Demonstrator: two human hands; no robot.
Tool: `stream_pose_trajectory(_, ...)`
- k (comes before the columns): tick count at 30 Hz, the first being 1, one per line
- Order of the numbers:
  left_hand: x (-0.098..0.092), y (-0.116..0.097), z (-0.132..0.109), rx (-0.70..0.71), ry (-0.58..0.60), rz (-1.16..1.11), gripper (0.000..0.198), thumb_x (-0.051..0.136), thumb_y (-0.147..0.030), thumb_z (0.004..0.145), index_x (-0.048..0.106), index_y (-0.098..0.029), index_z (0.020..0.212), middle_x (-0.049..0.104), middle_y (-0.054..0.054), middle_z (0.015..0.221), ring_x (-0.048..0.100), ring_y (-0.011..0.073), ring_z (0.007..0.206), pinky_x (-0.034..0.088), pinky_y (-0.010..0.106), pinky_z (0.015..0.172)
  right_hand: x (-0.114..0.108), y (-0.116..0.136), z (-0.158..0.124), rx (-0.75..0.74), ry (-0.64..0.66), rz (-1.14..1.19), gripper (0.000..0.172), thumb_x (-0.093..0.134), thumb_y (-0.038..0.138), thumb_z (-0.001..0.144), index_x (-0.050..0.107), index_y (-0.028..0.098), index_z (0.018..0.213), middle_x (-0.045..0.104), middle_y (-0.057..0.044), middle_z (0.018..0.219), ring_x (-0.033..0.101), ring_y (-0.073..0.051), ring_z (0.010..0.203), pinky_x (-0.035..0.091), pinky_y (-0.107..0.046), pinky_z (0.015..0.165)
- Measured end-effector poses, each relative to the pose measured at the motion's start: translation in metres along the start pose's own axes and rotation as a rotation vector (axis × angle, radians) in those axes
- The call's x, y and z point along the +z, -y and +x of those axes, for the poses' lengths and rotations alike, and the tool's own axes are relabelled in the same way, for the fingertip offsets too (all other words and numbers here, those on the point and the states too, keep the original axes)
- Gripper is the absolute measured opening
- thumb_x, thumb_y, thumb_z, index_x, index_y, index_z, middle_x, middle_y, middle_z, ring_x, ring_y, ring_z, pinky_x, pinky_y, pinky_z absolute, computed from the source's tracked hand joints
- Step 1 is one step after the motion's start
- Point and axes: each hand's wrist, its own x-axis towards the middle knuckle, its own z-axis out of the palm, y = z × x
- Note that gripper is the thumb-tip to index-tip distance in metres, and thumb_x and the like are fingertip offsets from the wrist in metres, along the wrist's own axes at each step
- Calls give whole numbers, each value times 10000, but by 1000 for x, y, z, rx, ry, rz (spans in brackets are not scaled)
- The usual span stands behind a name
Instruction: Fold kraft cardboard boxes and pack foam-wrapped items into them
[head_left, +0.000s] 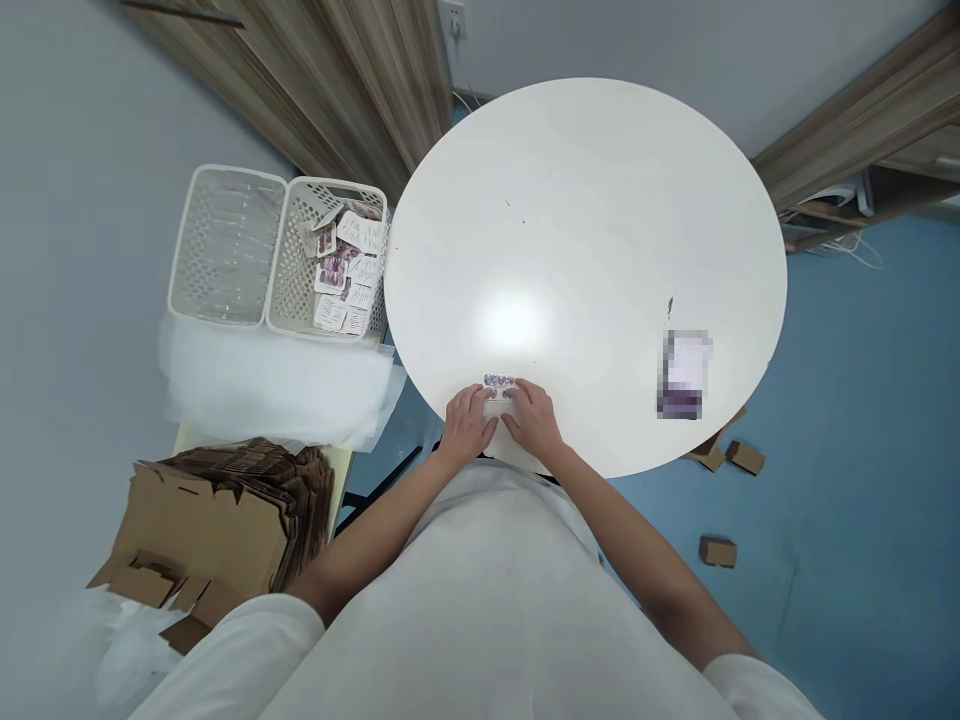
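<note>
At the near edge of the round white table, a small white card with rows of purple, nail-shaped pieces, which looks like a press-on nail card, lies between my hands. My left hand grips the card's left side with its fingertips, the thumb pointing inward below. On the right side, the fingers of my right hand are bent onto the card, and its thumb also points inward. The lower part of the card is pale and partly covered by my fingers.
Left of the table stand a white basket of similar cards and a basket of clear plastic pieces. Below them lie white translucent sheets and stacked flat cardboard boxes. A pixelated object rests on the table's right; small cardboard boxes lie on the floor.
</note>
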Motion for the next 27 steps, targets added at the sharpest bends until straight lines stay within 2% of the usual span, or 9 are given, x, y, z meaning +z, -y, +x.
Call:
stream_pose_trajectory(4, -3, 3, -5, 32, 37, -12, 475, 494, -320, 802, 438, -192, 1256, 441, 146, 1305, 332, 311, 1254, 199, 452, 1011, 3, 8, -4, -8, 14, -66, 390, 505, 284, 783, 493, 214, 1166, 426, -103, 1315, 351, -276, 1188, 267, -434, 954)
stream_pose_trajectory(9, -13, 10, 3, -4, 35, -25, 495, 477, -297, 810, 419, -198, 1291, 411, 146, 1348, 299, 320, 1283, 134, 466, 1028, 5, 23, 10, 20, 29, -106, 405, 473, 256, 794, 469, 237, 1199, 396, -92, 1353, 340, -280, 1200, 218, -451, 958)
stream_pose_trajectory(14, -36, 29, 22, -23, 34, 23, 513, 460, -295, 820, 391, -185, 1315, 380, 141, 1374, 274, 321, 1297, 114, 471, 1031, 11, 43, 41, 53, 2, -124, 403, 443, 242, 806, 467, 245, 1208, 405, -92, 1352, 349, -283, 1196, 202, -461, 953)
stream_pose_trajectory(21, -72, 70, 53, -56, 52, 258, 534, 382, -317, 849, 311, -165, 1356, 332, 128, 1405, 210, 281, 1330, 142, 479, 1018, 23, 81, 98, 56, -4, -180, 432, 426, 254, 817, 443, 230, 1249, 394, -93, 1365, 331, -282, 1210, 176, -458, 960)
stream_pose_trajectory(27, -88, 95, 70, -36, 51, 305, 551, 350, -316, 860, 254, -149, 1376, 298, 127, 1421, 169, 267, 1344, 146, 477, 1015, 29, 100, 130, 73, 2, -230, 441, 418, 273, 824, 435, 224, 1262, 386, -99, 1368, 314, -284, 1216, 168, -453, 960)
